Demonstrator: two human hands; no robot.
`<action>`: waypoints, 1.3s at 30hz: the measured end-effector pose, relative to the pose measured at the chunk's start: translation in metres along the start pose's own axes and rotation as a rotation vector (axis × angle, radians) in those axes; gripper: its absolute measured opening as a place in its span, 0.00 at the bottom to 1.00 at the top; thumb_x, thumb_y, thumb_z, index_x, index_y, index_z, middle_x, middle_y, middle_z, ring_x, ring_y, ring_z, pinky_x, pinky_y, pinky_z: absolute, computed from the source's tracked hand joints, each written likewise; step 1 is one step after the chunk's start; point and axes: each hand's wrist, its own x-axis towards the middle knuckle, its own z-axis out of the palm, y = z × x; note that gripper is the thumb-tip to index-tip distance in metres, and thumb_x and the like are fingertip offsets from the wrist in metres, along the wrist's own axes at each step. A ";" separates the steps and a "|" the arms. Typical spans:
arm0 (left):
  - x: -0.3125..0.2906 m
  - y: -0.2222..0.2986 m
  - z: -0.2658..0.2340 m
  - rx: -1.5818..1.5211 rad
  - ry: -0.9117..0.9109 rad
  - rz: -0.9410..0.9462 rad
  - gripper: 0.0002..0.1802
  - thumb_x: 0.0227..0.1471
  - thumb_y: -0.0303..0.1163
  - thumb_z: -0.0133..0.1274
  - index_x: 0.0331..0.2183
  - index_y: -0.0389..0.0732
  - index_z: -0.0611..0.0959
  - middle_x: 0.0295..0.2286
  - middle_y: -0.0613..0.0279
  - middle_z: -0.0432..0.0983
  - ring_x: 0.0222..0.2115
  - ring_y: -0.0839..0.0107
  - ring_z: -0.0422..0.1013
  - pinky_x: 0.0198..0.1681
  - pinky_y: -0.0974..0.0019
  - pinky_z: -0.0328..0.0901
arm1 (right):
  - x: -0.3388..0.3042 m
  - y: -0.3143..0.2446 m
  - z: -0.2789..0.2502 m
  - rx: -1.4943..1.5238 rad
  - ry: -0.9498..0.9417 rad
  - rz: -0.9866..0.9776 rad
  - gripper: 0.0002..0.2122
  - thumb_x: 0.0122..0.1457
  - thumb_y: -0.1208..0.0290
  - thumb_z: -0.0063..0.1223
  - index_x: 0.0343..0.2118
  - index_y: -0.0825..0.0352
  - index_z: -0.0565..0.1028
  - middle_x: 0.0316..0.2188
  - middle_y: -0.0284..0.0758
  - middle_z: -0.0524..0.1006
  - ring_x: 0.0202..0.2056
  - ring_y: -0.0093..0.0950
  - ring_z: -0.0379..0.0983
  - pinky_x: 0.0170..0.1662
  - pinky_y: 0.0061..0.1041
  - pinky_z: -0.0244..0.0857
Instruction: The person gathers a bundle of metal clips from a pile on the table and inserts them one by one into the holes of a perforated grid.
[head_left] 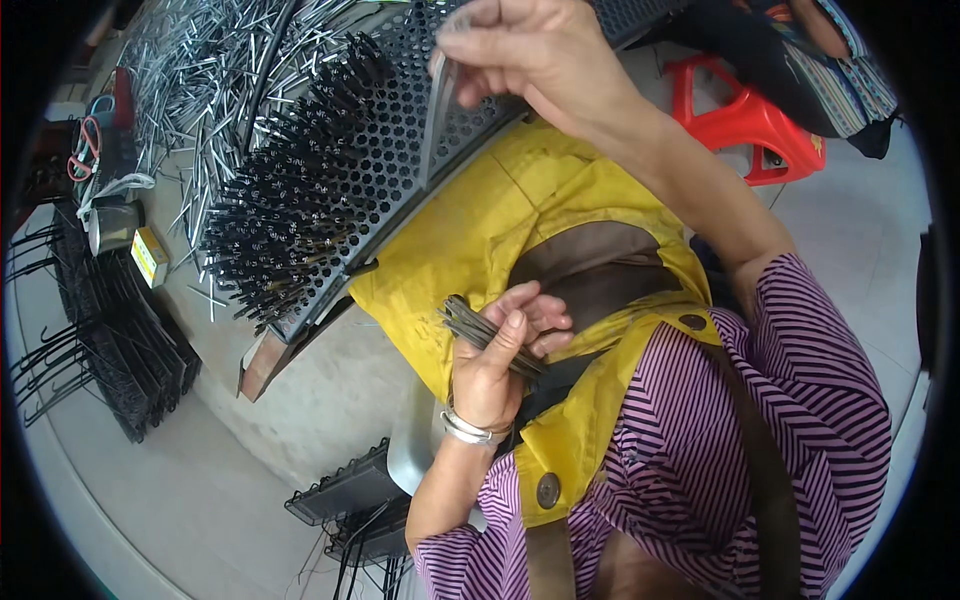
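Observation:
In my left hand, close to my lap, lies a bundle of thin grey metal rods, with the thumb pressed across it. My right hand is raised above the black perforated rack, pinching a slim metal rod that points down toward the rack's near edge. The rod is blurred, and I cannot tell whether its lower end touches the rack. Black-tipped pins stand densely in the rack's left part, while the holes beside them show bare.
Beyond the rack spreads a heap of loose metal rods. Scissors and a small yellow box are at left, above black hooked racks. A red stool and another person's leg are at upper right.

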 end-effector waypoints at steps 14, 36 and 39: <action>0.000 -0.002 -0.004 -0.031 -0.006 -0.018 0.16 0.53 0.30 0.48 0.43 0.33 0.72 0.35 0.50 0.73 0.35 0.59 0.72 0.39 0.59 0.70 | 0.028 0.025 0.031 -0.428 -0.016 -0.530 0.02 0.51 0.80 0.54 0.27 0.72 0.74 0.20 0.30 0.74 0.21 0.13 0.66 0.23 0.14 0.59; -0.013 0.009 0.000 -0.048 -0.038 -0.045 0.18 0.53 0.32 0.48 0.45 0.34 0.72 0.36 0.51 0.72 0.37 0.60 0.71 0.41 0.59 0.67 | 0.035 0.013 0.071 -1.058 -0.129 -0.842 0.04 0.45 0.77 0.54 0.23 0.69 0.70 0.18 0.40 0.71 0.23 0.39 0.70 0.26 0.34 0.64; -0.014 0.010 -0.001 -0.056 -0.061 -0.034 0.18 0.54 0.31 0.47 0.45 0.34 0.71 0.37 0.51 0.72 0.37 0.61 0.71 0.42 0.59 0.66 | 0.036 0.010 0.076 -1.069 -0.130 -0.817 0.06 0.43 0.79 0.55 0.24 0.69 0.69 0.19 0.39 0.71 0.23 0.38 0.70 0.26 0.33 0.64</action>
